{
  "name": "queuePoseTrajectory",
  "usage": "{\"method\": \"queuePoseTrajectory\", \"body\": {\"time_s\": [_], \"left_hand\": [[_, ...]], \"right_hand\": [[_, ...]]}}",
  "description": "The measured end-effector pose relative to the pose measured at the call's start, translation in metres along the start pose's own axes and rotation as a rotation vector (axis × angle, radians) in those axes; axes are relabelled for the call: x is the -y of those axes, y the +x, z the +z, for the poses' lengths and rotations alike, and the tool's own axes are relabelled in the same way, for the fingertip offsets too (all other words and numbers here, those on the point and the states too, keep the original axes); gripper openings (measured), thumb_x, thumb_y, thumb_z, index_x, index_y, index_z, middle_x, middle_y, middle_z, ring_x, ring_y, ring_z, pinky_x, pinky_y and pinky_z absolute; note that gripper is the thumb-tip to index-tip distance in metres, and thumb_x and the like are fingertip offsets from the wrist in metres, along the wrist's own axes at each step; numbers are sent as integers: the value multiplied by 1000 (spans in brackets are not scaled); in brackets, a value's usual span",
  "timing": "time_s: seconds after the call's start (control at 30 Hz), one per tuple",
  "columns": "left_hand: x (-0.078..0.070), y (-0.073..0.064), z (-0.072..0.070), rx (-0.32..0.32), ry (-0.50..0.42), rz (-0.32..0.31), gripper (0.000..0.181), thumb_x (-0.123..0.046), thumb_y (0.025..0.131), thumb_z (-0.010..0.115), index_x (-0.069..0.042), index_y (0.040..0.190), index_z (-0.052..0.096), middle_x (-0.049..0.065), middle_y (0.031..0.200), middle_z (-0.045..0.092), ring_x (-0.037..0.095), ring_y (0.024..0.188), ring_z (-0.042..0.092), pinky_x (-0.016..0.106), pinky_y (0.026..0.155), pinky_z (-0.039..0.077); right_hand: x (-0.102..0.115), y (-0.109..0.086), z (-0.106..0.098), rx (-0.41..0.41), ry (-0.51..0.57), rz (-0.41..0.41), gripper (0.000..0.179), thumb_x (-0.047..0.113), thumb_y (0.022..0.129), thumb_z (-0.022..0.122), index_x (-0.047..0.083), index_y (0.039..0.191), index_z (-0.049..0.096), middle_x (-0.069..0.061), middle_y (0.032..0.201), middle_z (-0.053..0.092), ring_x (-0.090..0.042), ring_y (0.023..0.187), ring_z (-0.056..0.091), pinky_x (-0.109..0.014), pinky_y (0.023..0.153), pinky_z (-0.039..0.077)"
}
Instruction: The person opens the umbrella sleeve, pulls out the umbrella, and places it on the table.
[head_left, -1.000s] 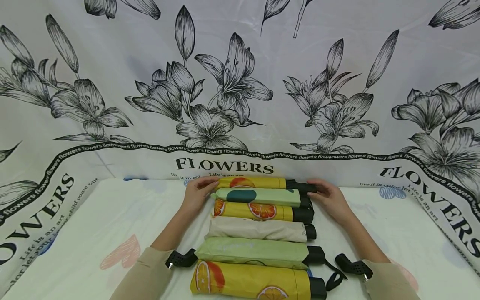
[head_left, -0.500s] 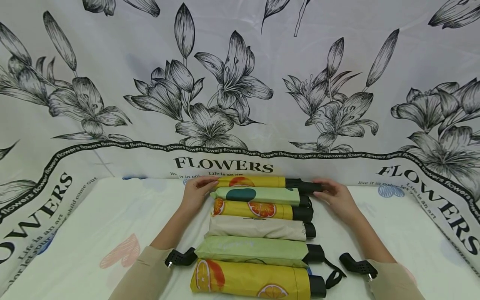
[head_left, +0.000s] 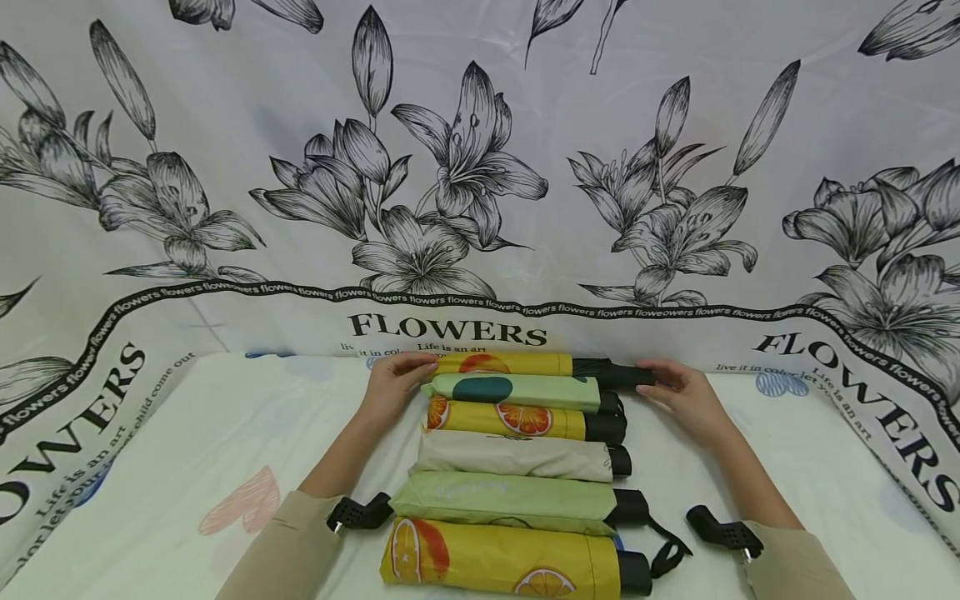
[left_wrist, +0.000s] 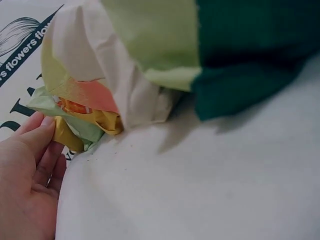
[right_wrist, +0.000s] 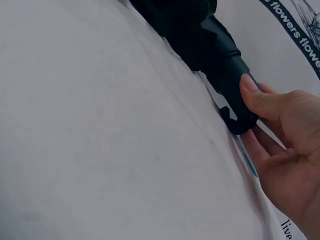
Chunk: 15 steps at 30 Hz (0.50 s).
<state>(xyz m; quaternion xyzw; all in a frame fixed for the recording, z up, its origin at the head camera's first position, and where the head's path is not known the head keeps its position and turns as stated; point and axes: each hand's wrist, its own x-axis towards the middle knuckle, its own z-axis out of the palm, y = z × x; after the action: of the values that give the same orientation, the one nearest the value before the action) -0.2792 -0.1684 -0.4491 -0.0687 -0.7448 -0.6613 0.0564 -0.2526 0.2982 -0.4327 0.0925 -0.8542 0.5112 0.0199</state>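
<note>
In the head view, my left hand [head_left: 392, 387] pinches the left end of the farthest folded umbrella [head_left: 525, 364], which lies in a yellow fruit-print sleeve. That same sleeve end [left_wrist: 69, 136] shows between my fingers and thumb in the left wrist view. My right hand [head_left: 686, 400] grips the tip of this umbrella's black handle [head_left: 626, 376], thumb on top. Dark folds stick out between the sleeve's mouth and the handle. Seen from the right wrist, the handle [right_wrist: 237, 82] slants down to my right hand [right_wrist: 290, 150].
Nearer me lie several more folded umbrellas in a row: pale green [head_left: 547, 390], yellow with orange slices [head_left: 562, 423], beige [head_left: 517, 458], light green [head_left: 555, 504] with a black strap [head_left: 669, 557], and yellow [head_left: 487, 562]. A flower-print curtain [head_left: 555, 242] rises behind the white sheet [head_left: 180, 467].
My right hand has moved right with the black handle, and more of the dark umbrella shows outside the yellow sleeve. My left hand has stayed at the sleeve's end.
</note>
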Motion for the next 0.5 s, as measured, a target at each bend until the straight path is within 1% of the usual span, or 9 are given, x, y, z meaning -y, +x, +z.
{"method": "queuePoseTrajectory", "body": {"time_s": [0.07,0.13,0.23,0.4,0.5], "left_hand": [[1,0,-1,12,3,-3,22,2,97,72,11,118,73,6,105,78,3,89,70,17,83,57],[1,1,-3,30,9,0,22,3,98,71,11,118,72,6,107,78,2,91,70,17,84,57],[1,1,-4,48,4,0,23,3,98,71,12,119,71,8,109,77,2,92,69,17,84,57],[0,1,-4,49,-3,-10,24,3,98,70,13,120,71,13,113,77,1,92,69,17,85,57],[0,1,-3,43,-11,-12,24,4,98,70,14,120,70,14,112,77,1,92,69,17,85,57]], "right_hand": [[0,0,-1,4,1,0,46,12,100,74,-5,141,61,-28,151,54,16,112,50,-6,93,45],[0,0,-2,6,7,1,47,12,100,74,-5,141,61,-28,151,54,16,112,50,-6,93,46],[1,-1,-3,4,15,5,47,11,100,74,-6,141,60,-29,151,54,15,112,50,-7,93,47],[1,-2,-5,3,9,2,46,10,100,74,-7,141,61,-29,149,55,17,112,50,-6,93,45],[0,-2,-6,3,8,-3,47,11,100,74,-6,141,61,-29,149,56,17,111,50,-6,94,45]]}}
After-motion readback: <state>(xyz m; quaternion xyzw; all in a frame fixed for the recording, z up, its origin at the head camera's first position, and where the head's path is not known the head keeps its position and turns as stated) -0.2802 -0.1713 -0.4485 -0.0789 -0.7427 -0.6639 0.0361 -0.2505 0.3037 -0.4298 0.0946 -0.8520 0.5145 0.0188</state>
